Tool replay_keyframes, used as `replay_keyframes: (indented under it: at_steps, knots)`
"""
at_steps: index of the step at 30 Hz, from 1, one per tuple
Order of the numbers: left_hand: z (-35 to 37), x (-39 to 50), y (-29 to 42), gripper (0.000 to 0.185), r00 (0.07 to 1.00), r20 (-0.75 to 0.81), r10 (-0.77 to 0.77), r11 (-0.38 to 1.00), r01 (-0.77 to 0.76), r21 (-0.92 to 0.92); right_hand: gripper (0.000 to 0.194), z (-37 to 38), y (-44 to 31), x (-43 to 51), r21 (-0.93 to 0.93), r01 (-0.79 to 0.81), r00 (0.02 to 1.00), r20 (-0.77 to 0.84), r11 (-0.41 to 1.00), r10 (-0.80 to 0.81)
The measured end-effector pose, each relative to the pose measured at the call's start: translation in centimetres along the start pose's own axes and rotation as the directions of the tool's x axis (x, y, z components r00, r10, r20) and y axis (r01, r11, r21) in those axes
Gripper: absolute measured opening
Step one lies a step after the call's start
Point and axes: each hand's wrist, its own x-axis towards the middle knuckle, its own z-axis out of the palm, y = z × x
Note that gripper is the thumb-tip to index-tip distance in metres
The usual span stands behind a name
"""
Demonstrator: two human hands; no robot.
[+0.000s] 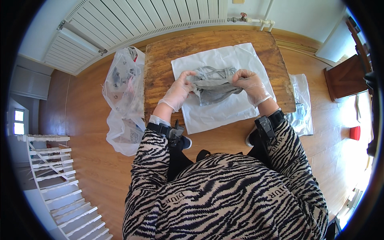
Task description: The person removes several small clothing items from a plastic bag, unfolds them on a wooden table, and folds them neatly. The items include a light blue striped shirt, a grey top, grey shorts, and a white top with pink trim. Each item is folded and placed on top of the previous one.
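Observation:
A crumpled grey thin fabric item with narrow straps or bands along its far side is stretched between my hands, over a white cloth or sheet on a wooden table. My left hand, in a clear thin glove, pinches its left edge between thumb and fingers. Its right side is gripped by my right hand, gloved the same way, with the fingers curled. Black straps with small devices circle both my wrists. Folds hide the exact shape of the fabric item.
Transparent plastic bags with mixed contents stand on the floor left of the table. Another clear bag lies to the right. A white radiator is on the wall beyond. A red container stands farther right; a white railing is at left.

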Motion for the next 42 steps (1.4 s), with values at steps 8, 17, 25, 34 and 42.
replay_keyframes:
  at_steps: [8,17,25,34,42]
  knots:
    - [-1.0,0.6,-1.5,0.018,0.991,0.098,0.090,0.988,-0.101,0.113,0.016,-0.4,0.6,0.6,-0.060,-0.009,0.998,-0.060,0.998,0.006]
    - [0.6,0.1,-0.8,0.013,0.936,-0.196,0.292,0.877,-0.181,0.445,0.015,0.0,0.2,0.2,-0.369,0.016,0.995,-0.090,0.929,-0.052]
    - [1.0,1.4,-1.5,0.030,0.846,-0.446,0.290,0.901,-0.084,0.426,0.015,0.2,-0.6,-0.7,-0.711,0.163,0.971,-0.005,0.684,-0.237]
    - [-0.4,0.9,-0.4,0.034,0.672,-0.583,0.457,0.887,-0.397,0.237,0.041,0.4,-0.8,-1.0,-0.929,0.267,0.861,0.111,0.255,-0.496]
    - [-1.6,0.1,2.1,0.022,0.619,-0.659,0.427,0.821,-0.571,-0.005,0.024,-0.4,-3.0,-1.5,-0.935,-0.135,0.857,-0.276,0.328,-0.436]
